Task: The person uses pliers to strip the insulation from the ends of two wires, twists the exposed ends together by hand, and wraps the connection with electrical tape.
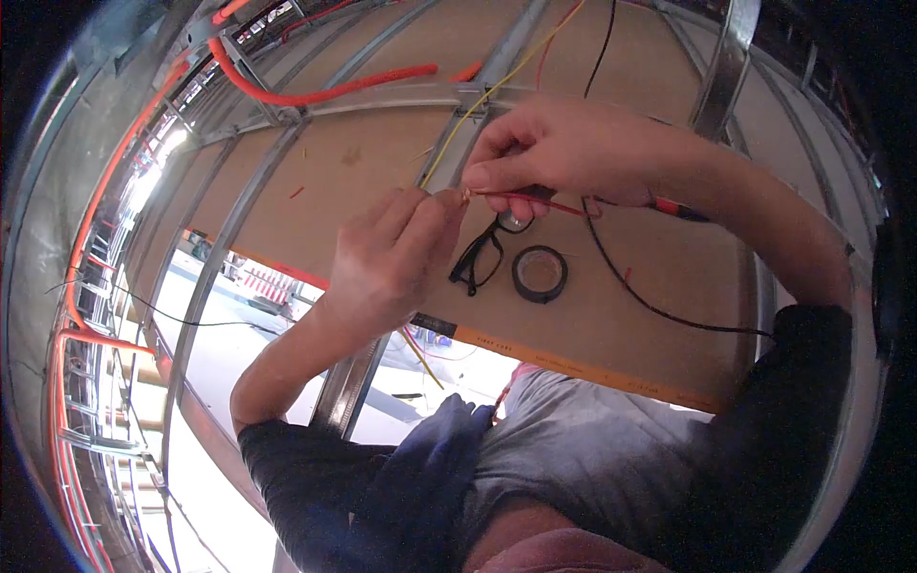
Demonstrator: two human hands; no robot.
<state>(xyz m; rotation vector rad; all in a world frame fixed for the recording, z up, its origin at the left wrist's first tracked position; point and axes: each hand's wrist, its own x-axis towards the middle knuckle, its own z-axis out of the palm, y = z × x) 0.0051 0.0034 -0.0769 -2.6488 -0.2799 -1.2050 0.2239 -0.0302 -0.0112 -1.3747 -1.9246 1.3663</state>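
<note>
Beyond and left of the black tape roll, my left hand and right hand meet, pinching the red wire by its bare copper end; I'd keep both grips close, steady.

Left hand and right hand: bare, as are both forearms. Left sleeve: near-black, short, cloth loosely creased. Right sleeve: short, equally dark, edge crossing the arm near the elbow. Shirt front: grey, softly wrinkled; whether the paler tone is dye or light cannot be determined. Navy cloth: bunched against the left side, upper edge irregular, garment type unclear. Dusty-red fabric: rounded edge, lowest in view, partly cut off.
</note>
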